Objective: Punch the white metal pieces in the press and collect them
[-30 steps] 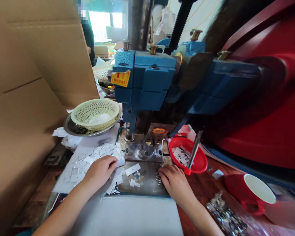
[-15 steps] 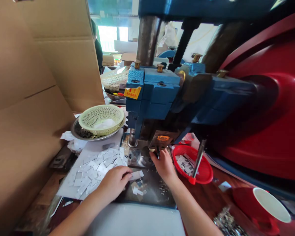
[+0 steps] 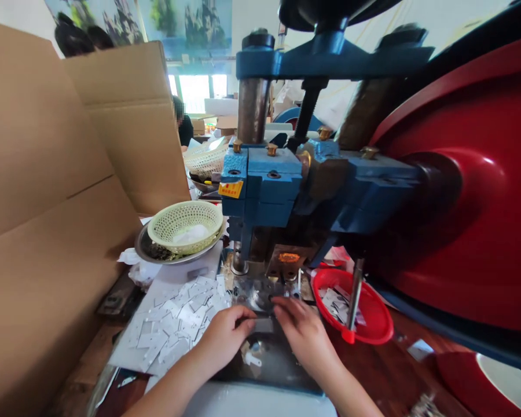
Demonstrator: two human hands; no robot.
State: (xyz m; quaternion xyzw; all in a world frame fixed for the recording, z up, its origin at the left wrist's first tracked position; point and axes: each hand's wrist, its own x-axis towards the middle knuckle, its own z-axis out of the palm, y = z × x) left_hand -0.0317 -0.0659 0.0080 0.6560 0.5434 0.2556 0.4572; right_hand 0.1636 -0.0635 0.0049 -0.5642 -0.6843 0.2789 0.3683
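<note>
A small flat metal plate [image 3: 264, 325] is pinched between the thumb and fingers of my left hand [image 3: 231, 331], low in front of the press. My right hand [image 3: 301, 324] is just right of the plate, its fingers bent over the dark press bed [image 3: 282, 362]; whether they hold anything is hidden. Behind both hands stands the blue press [image 3: 271, 185], its die at the base. Many flat metal pieces [image 3: 178, 318] lie spread on a white board at the left. A pale cut piece [image 3: 252, 359] rests on the bed.
A red basket [image 3: 380, 324] with metal pieces is right of the press. At the left, a pale green basket [image 3: 184, 217] sits on a metal bowl. Cardboard [image 3: 130, 133] stands far left, a big red wheel [image 3: 477, 191] at right. People are partly visible behind.
My right hand has drawn back from the die toward the plate. My left hand, with the plate, is now closer to it. The view has tilted up and shows more of the press.
</note>
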